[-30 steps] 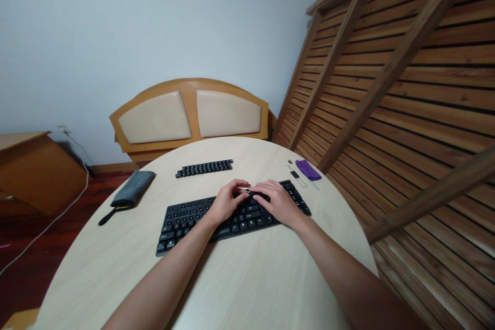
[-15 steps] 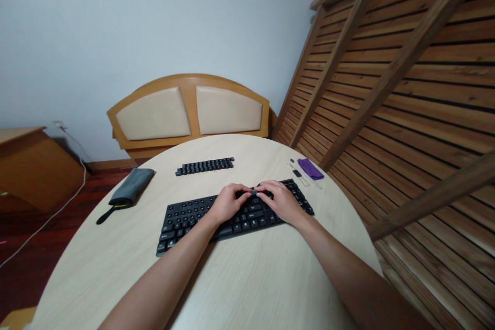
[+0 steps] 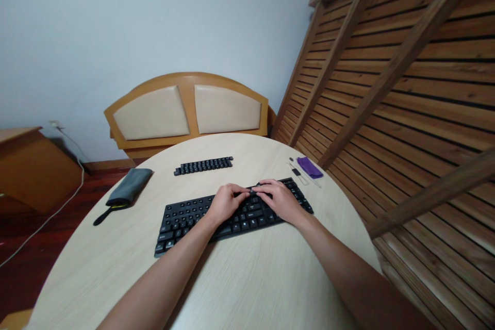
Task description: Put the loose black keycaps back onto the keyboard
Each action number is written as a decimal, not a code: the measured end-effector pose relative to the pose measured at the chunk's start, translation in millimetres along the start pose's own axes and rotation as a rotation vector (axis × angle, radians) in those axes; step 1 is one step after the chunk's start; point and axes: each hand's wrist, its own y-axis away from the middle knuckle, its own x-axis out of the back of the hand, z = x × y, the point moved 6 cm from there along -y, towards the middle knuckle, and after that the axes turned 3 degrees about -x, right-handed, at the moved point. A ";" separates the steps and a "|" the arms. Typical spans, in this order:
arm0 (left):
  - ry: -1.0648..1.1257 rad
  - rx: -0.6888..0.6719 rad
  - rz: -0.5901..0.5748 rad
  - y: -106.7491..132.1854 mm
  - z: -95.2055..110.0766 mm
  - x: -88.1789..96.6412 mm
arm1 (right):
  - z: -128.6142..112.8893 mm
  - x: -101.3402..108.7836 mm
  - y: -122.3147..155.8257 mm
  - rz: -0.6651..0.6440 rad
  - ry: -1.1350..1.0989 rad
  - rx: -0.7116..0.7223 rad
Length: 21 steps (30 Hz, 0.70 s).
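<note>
A black keyboard (image 3: 181, 220) lies at a slant on the round table, and its upper left rows show bare sockets without keycaps. My left hand (image 3: 227, 205) is over the keyboard's middle, thumb and forefinger closed at a small dark keycap (image 3: 252, 193). From the other side my right hand (image 3: 281, 199) meets it, its fingertips closed at the same keycap. The fingers hide most of the keycap and the keys under it. Beyond the keyboard, loose keycaps (image 3: 203, 165) stand lined up in rows.
A grey cloth pouch (image 3: 131, 186) with a black strap lies on the table (image 3: 247, 278) at the left. To the right are a purple cloth (image 3: 309, 167), a wire keycap puller (image 3: 297, 172) and a thin white stick. A slatted wooden panel (image 3: 406, 108) leans beyond the table's right edge.
The view has shifted slightly. Both hands stay at the same spot on the keyboard, with only small movement of the fingertips around the keycap.
</note>
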 end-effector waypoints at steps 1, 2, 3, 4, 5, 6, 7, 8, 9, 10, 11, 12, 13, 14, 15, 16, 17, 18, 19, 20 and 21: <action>-0.001 -0.004 -0.001 0.2 0.1 -0.1 | -0.4 0.2 0.0 -0.001 -0.002 0.003; -0.004 -0.009 -0.001 0.3 0.4 -0.1 | -0.8 0.5 0.0 0.000 -0.006 0.003; -0.008 -0.013 0.002 0.5 0.7 -0.1 | -1.0 0.8 0.1 0.002 -0.010 0.002; -0.012 -0.016 0.005 0.8 1.0 -0.1 | -1.1 1.0 0.1 0.003 -0.013 0.000; -0.019 -0.018 0.006 1.1 1.4 -0.1 | -1.1 1.2 0.2 0.003 -0.017 -0.001; -0.028 -0.021 0.006 1.4 2.0 -0.3 | -1.2 1.2 0.2 0.002 -0.020 0.000; -0.041 -0.024 0.005 1.8 2.8 -0.5 | -1.3 1.1 0.2 0.001 -0.024 0.003; -0.058 -0.028 0.006 2.2 3.8 -0.6 | -1.5 0.9 0.2 -0.002 -0.025 0.008; -0.077 -0.032 0.007 2.6 4.8 -0.6 | -1.5 0.6 0.1 -0.004 -0.025 0.011; -0.094 -0.035 0.007 3.0 5.8 -0.6 | -1.5 0.4 0.0 -0.006 -0.024 0.013; -0.110 -0.034 0.009 3.2 6.6 -0.5 | -1.5 0.3 -0.2 -0.006 -0.022 0.015; -0.122 -0.029 0.011 3.4 7.0 -0.4 | -1.6 0.1 -0.3 -0.005 -0.019 0.016; -0.132 -0.022 0.013 3.5 7.2 -0.2 | -1.7 0.1 -0.4 -0.004 -0.017 0.017; -0.139 -0.015 0.015 3.5 7.3 0.0 | -1.9 0.2 -0.5 -0.002 -0.015 0.020; -0.146 -0.009 0.017 3.5 7.4 0.2 | -2.2 0.2 -0.5 -0.001 -0.015 0.024; -0.151 -0.006 0.018 3.4 7.4 0.4 | -2.5 0.3 -0.5 0.000 -0.015 0.026; -0.153 -0.003 0.019 3.4 7.4 0.4 | -2.8 0.3 -0.5 -0.001 -0.016 0.029; -0.155 -0.001 0.021 3.5 7.4 0.4 | -3.1 0.3 -0.4 -0.002 -0.016 0.030; -0.155 -0.002 0.022 3.5 7.5 0.3 | -3.3 0.2 -0.3 -0.003 -0.017 0.032; -0.156 -0.006 0.022 3.6 7.8 0.0 | -3.5 0.1 -0.2 -0.005 -0.015 0.034; -0.160 -0.016 0.021 3.7 8.4 -0.3 | -3.6 0.0 -0.1 -0.006 -0.013 0.035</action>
